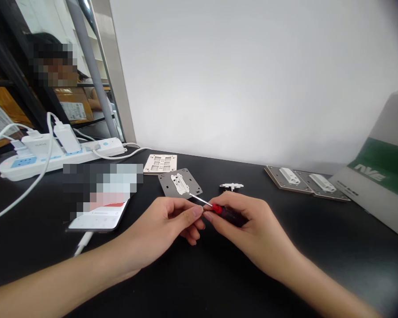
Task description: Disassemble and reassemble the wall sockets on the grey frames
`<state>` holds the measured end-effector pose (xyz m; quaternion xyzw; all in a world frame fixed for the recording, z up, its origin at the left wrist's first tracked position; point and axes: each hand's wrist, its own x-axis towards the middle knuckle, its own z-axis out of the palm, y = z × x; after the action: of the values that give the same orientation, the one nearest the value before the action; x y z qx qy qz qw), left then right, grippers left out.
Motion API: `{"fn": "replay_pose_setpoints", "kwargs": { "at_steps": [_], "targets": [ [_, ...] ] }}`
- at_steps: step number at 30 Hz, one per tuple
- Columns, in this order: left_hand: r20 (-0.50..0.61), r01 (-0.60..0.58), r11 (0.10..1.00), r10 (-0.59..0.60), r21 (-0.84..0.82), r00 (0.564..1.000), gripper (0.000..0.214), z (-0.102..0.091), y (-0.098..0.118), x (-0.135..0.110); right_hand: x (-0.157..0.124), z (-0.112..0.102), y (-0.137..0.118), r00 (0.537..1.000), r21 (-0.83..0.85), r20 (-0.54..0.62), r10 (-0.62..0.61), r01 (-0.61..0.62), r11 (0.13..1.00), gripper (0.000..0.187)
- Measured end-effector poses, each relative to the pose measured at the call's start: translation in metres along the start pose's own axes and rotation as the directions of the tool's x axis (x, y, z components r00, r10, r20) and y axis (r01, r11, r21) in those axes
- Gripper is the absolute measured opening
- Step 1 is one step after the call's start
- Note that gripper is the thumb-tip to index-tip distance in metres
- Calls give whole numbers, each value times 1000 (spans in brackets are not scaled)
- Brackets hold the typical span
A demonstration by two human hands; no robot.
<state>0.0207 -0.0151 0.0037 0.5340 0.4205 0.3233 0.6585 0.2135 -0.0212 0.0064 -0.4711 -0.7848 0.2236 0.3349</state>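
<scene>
Above the black bench [185, 282], right hand [254, 216] has fingers wrapped around screwdriver [216, 209]; left hand's [172, 218] thumb and forefinger pressed together, contents unclear; grey plate [191, 180] lies just beyond

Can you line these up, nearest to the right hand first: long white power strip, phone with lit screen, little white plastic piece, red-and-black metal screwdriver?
1. Red-and-black metal screwdriver: held in the right hand.
2. Little white plastic piece: just beyond the hand.
3. Phone with lit screen: over on the left.
4. Long white power strip: back left, beyond the phone.
</scene>
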Motion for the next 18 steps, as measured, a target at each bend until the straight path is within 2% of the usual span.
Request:
{"fn": "replay_pose_setpoints", "kwargs": {
  "at_steps": [3,6,10,12,14,18],
  "targets": [
    [12,34,997,-33,-66,999,20,-1,0,0,0,-2,5,992,-41,-2,-123,123,992,5],
    [29,80,988,-77,-131,997,15,-1,0,-1,-2,-4,8,969,-77,46,-243,246,966,11],
    [46,158,975,-153,-158,987,25,-3,-1,-1,-4,-11,9,947,-156,73,-313,320,934,20],
    [27,150,982,-148,-113,989,25,-4,1,-1,-3,-19,12,951,-197,25,-307,306,932,18],
    [3,89,996,-89,24,996,25,-5,5,-1,-2,-32,17,964,-261,-47,-263,242,934,12],
    [-11,-52,927,61,371,998,25,-4,16,-6,3,-55,37,987,-389,-157,-45,-19,921,14]
  ]
}}
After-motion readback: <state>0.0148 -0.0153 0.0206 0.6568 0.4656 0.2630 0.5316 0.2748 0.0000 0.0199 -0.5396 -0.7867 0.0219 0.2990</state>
